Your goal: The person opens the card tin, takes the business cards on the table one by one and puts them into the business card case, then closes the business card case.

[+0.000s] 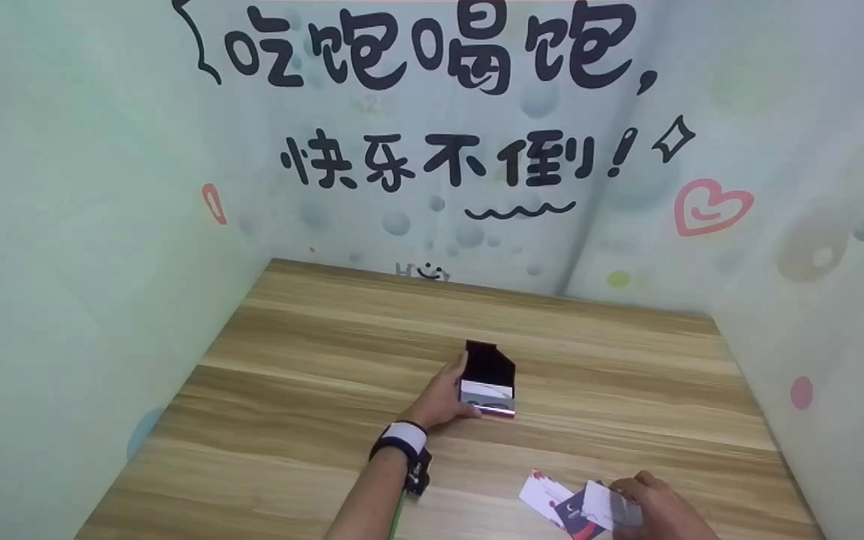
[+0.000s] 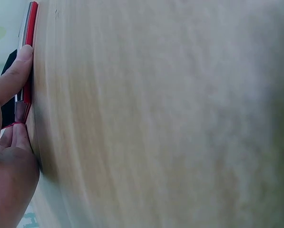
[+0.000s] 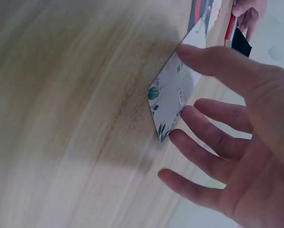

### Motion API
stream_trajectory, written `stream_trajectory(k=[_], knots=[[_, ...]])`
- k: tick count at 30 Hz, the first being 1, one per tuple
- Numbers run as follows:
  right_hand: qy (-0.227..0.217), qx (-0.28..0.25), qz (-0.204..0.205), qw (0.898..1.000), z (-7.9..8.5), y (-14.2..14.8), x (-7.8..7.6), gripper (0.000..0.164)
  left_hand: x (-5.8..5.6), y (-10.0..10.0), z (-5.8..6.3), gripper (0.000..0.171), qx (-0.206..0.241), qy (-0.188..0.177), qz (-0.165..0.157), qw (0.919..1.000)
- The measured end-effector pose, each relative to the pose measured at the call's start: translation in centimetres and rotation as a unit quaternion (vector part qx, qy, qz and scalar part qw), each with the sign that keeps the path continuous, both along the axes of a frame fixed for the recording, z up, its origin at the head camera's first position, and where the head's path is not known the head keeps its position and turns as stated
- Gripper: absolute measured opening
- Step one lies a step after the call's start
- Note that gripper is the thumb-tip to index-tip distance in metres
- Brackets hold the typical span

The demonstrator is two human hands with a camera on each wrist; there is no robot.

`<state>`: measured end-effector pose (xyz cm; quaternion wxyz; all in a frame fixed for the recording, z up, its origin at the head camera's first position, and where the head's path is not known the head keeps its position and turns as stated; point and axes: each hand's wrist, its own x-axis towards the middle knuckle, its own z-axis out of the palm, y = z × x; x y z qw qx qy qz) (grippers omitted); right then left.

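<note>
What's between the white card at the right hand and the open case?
Nothing visible in the way: past the dark card, which the white card partly covers, the head view shows only bare tabletop up to the case.

Dim, hazy wrist views

The bench (image 1: 342, 322) presented a wood-grain surface, with lighter and darker brown bands. An open card case (image 1: 487, 373), black inside with a red edge, rested near the middle. Nearer the wearer, to the right, lay a white card (image 1: 544, 496) with red markings and a dark card (image 1: 576, 516), overlapping. A pale card (image 1: 604, 507) overlapped the dark one; its contact with the bench could not be determined.
</note>
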<state>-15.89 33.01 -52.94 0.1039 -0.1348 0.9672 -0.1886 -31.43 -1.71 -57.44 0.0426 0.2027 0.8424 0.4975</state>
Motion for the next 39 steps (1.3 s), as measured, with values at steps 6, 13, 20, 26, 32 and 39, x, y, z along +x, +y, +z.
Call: stream_trajectory(k=[6,13,20,26,32,39], knots=[[0.063,0.021,0.054,0.996,-0.3,0.1,0.3,0.056,0.0,0.0,0.0,0.112,-0.013,0.007,0.005,0.9999],[0.125,0.036,0.09,0.987,-0.8,0.3,0.3,0.055,0.2,-0.1,0.0,0.111,-0.013,0.006,0.005,0.9999],[0.159,0.046,0.105,0.981,-0.9,0.3,0.5,0.054,0.1,-0.1,0.1,0.113,-0.019,0.011,0.004,0.9997],[0.183,0.06,0.102,0.976,-0.3,0.0,0.2,0.055,0.2,-0.1,0.2,0.111,-0.013,0.019,-0.004,0.9997],[0.303,0.067,0.113,0.944,0.4,-0.7,-1.0,0.053,0.1,0.0,0.1,0.111,-0.001,0.02,-0.012,0.9997],[0.328,0.085,0.11,0.934,1.9,-2.5,-3.4,0.05,0.0,-0.1,-0.2,0.11,0.004,0.02,-0.01,0.9997]])
